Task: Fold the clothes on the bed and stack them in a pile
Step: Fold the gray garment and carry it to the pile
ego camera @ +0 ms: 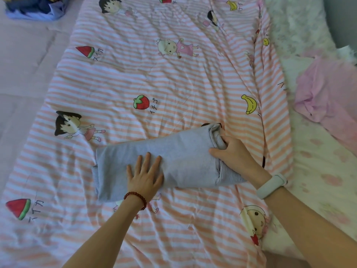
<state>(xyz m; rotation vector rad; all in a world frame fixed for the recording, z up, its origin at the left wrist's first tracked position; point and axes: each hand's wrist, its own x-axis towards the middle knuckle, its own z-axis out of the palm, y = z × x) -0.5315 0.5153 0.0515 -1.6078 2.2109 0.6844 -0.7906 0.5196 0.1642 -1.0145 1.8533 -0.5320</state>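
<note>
**Grey garment folded long, both hands on it**

Head view: I am looking down at a bed covered by a pink-and-white striped sheet (154, 78) printed with cartoon girls, strawberries, watermelon slices and bananas. The grey garment (173, 157) lies across the near middle of that sheet, folded into a long band that runs from lower left to upper right. Its ribbed hem bunches at the right end, and a ribbed edge peeks out at the left end.

My left hand (144, 176) lies flat on the garment, a little left of its middle. Its fingers (147, 161) are straight and spread, pressing down on the cloth. A dark red bead bracelet (136, 198) circles that wrist.

My right hand (231, 153) is at the garment's right end. Its fingers (225, 141) curl into the bunched fabric there and the thumb lies on top of the cloth, so the hand grips that end. A white wristband (271, 185) sits on that wrist.

Well apart from the garment, at the far left corner, a small heap of blue clothes (36, 8) rests on the plain pink bedding. On the right side of the bed, beyond the striped sheet's edge, a crumpled pink-lilac garment (324, 95) lies on a pale floral cover (313, 171).
</note>
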